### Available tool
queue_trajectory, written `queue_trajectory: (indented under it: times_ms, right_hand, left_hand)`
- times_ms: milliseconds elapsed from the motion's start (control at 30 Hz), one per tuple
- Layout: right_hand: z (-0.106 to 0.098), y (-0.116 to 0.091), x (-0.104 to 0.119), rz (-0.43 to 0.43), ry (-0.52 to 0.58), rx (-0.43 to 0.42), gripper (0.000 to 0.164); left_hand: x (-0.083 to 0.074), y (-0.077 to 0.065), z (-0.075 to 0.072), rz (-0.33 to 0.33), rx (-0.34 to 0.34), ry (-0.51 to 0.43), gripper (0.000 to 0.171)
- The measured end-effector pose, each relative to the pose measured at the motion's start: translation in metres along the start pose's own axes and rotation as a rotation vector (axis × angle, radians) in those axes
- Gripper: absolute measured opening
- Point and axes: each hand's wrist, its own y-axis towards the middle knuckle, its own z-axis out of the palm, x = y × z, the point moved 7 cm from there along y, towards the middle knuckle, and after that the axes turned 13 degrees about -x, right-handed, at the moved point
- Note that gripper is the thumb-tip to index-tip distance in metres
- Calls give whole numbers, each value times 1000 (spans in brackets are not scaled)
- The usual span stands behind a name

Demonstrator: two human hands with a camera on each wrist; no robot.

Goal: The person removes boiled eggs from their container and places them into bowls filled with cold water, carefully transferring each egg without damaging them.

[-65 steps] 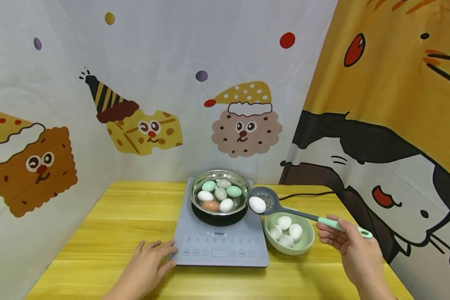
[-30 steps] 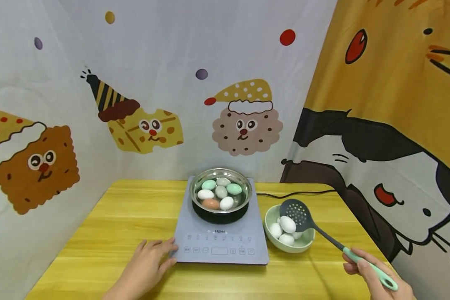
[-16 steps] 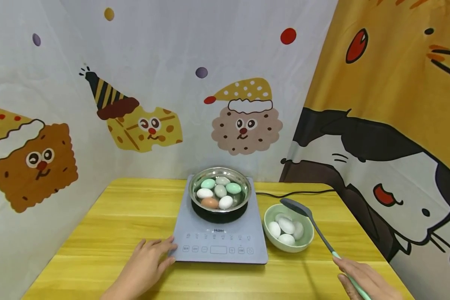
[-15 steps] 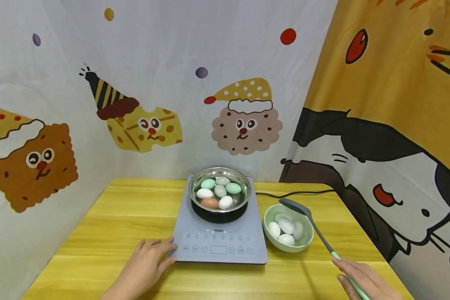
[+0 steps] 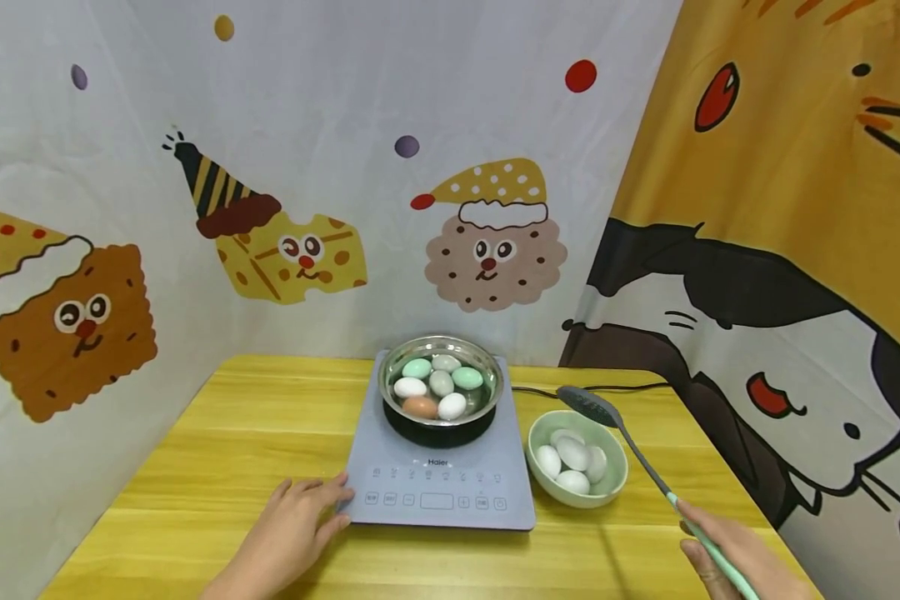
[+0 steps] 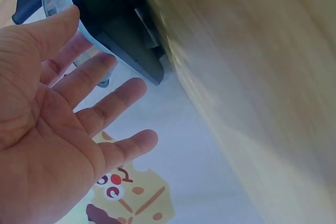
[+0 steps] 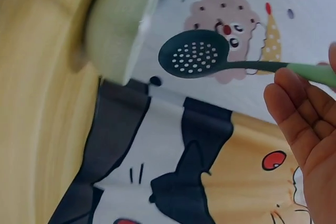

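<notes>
My right hand [image 5: 742,557] holds the green handle of a grey slotted spoon [image 5: 588,406]. The spoon's perforated head is bare and hangs above the far rim of a pale green bowl [image 5: 611,492]. Several white eggs [image 5: 572,452] lie heaped in that bowl. With relaxed fingers, my left hand [image 5: 288,529] touches the left front edge of the induction cooker [image 5: 375,467]; the left wrist view shows its fingertips at the cooker's side [image 6: 97,43]. A steel pot [image 5: 495,400] stands on the cooker, with white, green, grey and brown eggs [image 5: 441,383] in it.
A yellow wood-grain table [image 5: 195,483] carries everything. The bowl stands just right of the cooker. A black cord [image 5: 622,387] runs behind the bowl to the right. Printed cartoon curtains [image 5: 315,100] close off the back and sides.
The spoon brought a white egg from beside the pot to the bowl and tipped it in. Its head is now raised slightly, without an egg. My left hand has stayed put.
</notes>
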Motion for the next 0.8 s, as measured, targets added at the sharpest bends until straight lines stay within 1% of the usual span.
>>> queue_trajectory:
  times_ms: [33,67,100,133,167,200,267,367,400,467,533,633,733,800]
  right_hand:
    - [-1,4,3,67,1,-10,39]
    - [-2,9,6,130,4,-37,43]
    - [-2,15,8,171,29,-47,47]
    - [0,21,10,196,58,-58,49]
    - [5,28,11,192,91,-43,48]
    - [11,36,12,161,143,-38,48]
    - [27,52,13,62,299,-31,46]
    - [55,71,16,-82,480,24,42]
    - [65,76,18,-117,516,48,42]
    - [83,84,20,-130,539,132,45]
    - [98,89,22,-134,524,212,47]
    - [112,93,25,-132,491,308,45]
    - [118,97,29,-163,490,335,42]
    - [119,99,31,-182,494,338,41]
  left_hand:
    - [0,0,0,-1,1,1,32]
    - [1,-1,0,-2,3,2,32]
    - [2,-2,0,-4,6,3,31]
    - [2,-2,0,-7,9,3,31]
    - [3,-3,0,-10,11,4,31]
    - [3,-3,0,-13,14,4,31]
    - [4,-3,0,-16,14,5,30]
    - [5,-3,0,-20,16,4,31]
    - [4,-3,1,-21,17,2,31]
    - [4,-3,1,-19,18,0,31]
    - [3,-3,2,-16,16,-1,31]
    - [1,-3,1,-10,13,-2,31]
    - [1,-2,1,-14,15,-2,31]
    - [1,-2,0,-18,18,-4,31]
